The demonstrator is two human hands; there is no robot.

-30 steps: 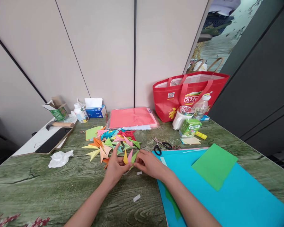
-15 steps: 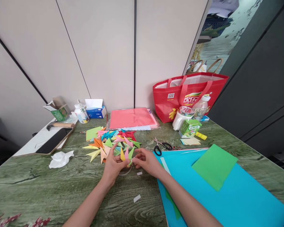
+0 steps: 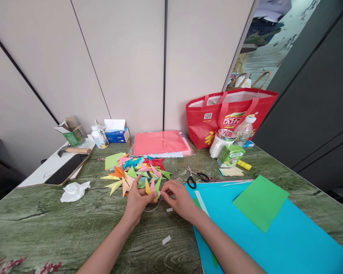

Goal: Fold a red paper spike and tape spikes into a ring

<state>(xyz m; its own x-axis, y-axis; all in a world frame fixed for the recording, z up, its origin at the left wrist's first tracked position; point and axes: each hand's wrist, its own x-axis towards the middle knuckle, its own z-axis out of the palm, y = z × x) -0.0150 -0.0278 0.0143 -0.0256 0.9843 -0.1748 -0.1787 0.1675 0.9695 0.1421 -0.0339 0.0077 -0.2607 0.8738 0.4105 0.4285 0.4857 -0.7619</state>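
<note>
My left hand (image 3: 135, 203) is closed around folded paper pieces, with yellow, pink and green points (image 3: 152, 185) standing up side by side above its thumb. Below them shows part of a thin, pale curved hoop (image 3: 153, 209); how it joins the pieces is hidden. At the right end of these pieces, my right hand (image 3: 178, 197) has thumb and fingers pinched together. Whatever lies in that pinch is too small to name. Just behind my hands lies a heap of folded paper pieces (image 3: 131, 172) in many colours. Two small white strips (image 3: 166, 240) rest on the table nearby.
Black-handled scissors (image 3: 192, 179) lie beyond my right hand. Large blue sheets (image 3: 246, 236) with a green square (image 3: 261, 203) cover the right side. Crumpled tissue (image 3: 74, 191) and a phone (image 3: 65, 169) are leftward. A red bag (image 3: 202, 125) and packaged red paper (image 3: 161, 142) stand behind.
My right hand has drawn slightly right, away from the folded pieces, with its fingers still pinched. The left hand keeps its hold. The whole view has shifted a little.
</note>
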